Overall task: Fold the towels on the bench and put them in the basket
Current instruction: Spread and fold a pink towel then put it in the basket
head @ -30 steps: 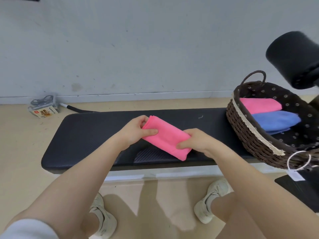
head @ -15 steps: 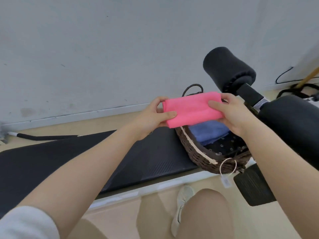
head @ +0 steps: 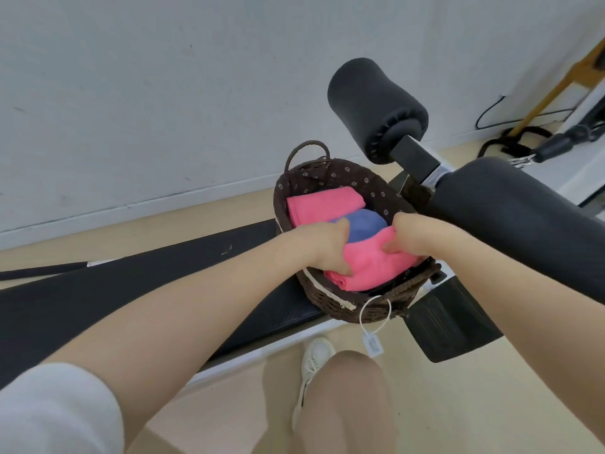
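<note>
A dark wicker basket (head: 330, 301) with a flowered lining stands on the right end of the black bench (head: 137, 283). Inside it lie a folded pink towel (head: 324, 204) at the back and a blue towel (head: 366, 224) in the middle. A second folded pink towel (head: 370, 267) sits in the basket's near part, partly over the blue one. My left hand (head: 324, 247) grips its left end and my right hand (head: 412, 237) grips its right end, both inside the basket.
A black foam roller (head: 376, 106) on a metal bar rises behind the basket, and a padded arm (head: 523, 231) runs to the right. A white price tag (head: 373, 344) hangs from the basket's front. Cables lie on the floor at far right. My shoe (head: 314, 358) is below the bench.
Both hands lifted the folded pink towel off the bench, carried it right over the basket, and lowered it into the basket's near part.
</note>
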A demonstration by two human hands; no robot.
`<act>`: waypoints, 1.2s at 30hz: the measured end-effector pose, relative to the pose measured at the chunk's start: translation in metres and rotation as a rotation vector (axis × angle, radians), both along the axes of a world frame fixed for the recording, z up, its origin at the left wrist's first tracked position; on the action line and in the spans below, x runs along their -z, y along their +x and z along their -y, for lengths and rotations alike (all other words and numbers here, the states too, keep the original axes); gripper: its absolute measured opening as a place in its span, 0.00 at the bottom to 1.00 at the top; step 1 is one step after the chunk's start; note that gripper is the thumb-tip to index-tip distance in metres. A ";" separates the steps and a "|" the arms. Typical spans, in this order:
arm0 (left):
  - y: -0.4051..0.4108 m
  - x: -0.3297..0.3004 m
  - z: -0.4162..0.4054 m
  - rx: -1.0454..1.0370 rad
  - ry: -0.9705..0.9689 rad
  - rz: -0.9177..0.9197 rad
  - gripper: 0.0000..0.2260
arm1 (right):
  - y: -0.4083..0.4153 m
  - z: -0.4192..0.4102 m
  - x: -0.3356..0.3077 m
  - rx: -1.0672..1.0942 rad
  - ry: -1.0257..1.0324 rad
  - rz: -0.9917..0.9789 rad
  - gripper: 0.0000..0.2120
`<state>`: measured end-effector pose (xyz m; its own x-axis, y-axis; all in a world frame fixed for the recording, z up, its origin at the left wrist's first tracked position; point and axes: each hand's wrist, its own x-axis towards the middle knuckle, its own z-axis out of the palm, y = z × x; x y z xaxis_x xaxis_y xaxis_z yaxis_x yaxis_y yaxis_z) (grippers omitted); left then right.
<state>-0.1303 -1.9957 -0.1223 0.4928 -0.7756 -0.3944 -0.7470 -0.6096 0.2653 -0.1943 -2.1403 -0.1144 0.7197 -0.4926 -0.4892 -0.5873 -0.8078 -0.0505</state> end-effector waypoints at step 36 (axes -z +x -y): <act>0.014 0.041 -0.156 0.230 -0.344 0.424 0.14 | 0.046 -0.154 -0.013 -0.532 -0.242 0.429 0.13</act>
